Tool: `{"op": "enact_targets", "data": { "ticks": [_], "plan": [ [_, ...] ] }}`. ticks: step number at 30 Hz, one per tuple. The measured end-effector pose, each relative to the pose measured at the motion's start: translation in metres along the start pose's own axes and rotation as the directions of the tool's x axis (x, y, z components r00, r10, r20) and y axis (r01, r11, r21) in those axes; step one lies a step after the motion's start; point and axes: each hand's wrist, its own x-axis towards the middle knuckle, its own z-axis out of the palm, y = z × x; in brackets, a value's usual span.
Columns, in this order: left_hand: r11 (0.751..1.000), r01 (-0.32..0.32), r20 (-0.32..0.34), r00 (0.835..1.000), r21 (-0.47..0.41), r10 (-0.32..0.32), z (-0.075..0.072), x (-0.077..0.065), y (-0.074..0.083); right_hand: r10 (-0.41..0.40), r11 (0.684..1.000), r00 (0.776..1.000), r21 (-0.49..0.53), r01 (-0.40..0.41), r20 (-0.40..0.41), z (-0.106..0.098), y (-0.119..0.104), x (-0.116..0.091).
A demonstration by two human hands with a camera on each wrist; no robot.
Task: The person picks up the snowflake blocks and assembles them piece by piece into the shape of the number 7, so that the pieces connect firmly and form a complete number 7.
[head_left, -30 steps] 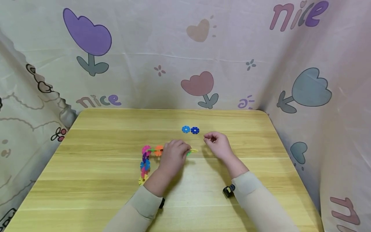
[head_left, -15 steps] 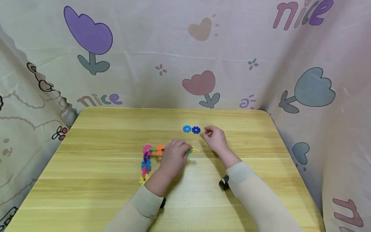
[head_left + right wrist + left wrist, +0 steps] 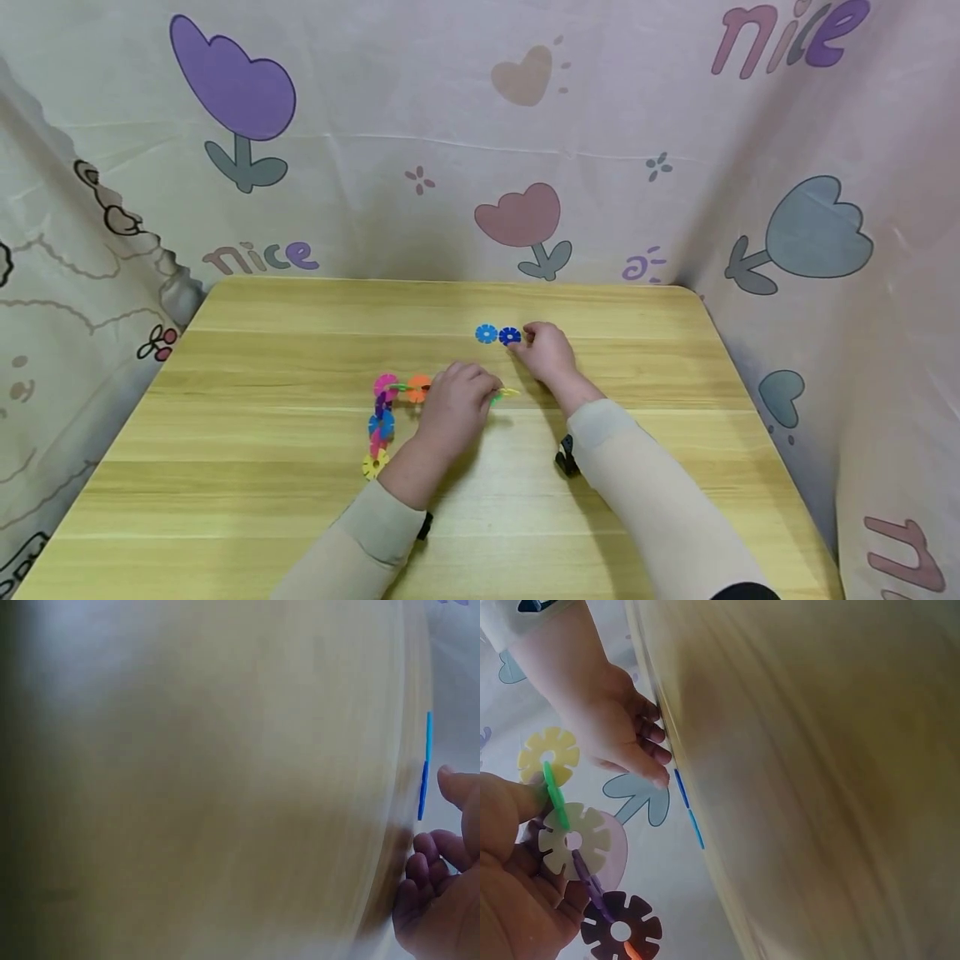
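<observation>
My left hand (image 3: 459, 404) holds a chain of interlocking plastic snowflake discs just above the table. In the left wrist view its fingers grip around a green disc (image 3: 556, 796) and a whitish disc (image 3: 592, 838), with a yellow disc (image 3: 549, 746) at the chain's end. Purple (image 3: 592, 889) and dark brown (image 3: 641, 911) discs continue the other way. Two loose discs lie flat beyond it, light blue (image 3: 486, 333) and dark blue (image 3: 509, 336). My right hand (image 3: 549, 354) is at the dark blue disc, thumb and fingers spread around its near side; contact is unclear.
The chain bends at a pink disc (image 3: 386, 386) and runs toward me past a blue disc (image 3: 381, 425) to a yellow one (image 3: 375, 464). The wooden table (image 3: 225, 500) ends at a printed curtain (image 3: 360, 167) behind and on both sides.
My right hand has moved left and away from me, up to the dark blue disc, its thumb and fingers parting. My left hand stays nearly still, holding the chain.
</observation>
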Motion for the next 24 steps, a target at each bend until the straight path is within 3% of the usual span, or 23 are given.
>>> {"op": "enact_targets", "data": {
  "ticks": [17,24],
  "plan": [
    [1.0,-0.015,-0.001,1.0,-0.003,0.015,0.003,0.0,0.001,0.026,0.993,1.0,-0.112,-0.028,-0.016,0.008,-0.01,0.007],
    [1.0,-0.017,-0.009,1.0,0.0,0.017,0.003,0.0,0.0,0.057,0.997,0.998,-0.058,-0.058,-0.032,0.009,-0.012,0.007]
  ]
}}
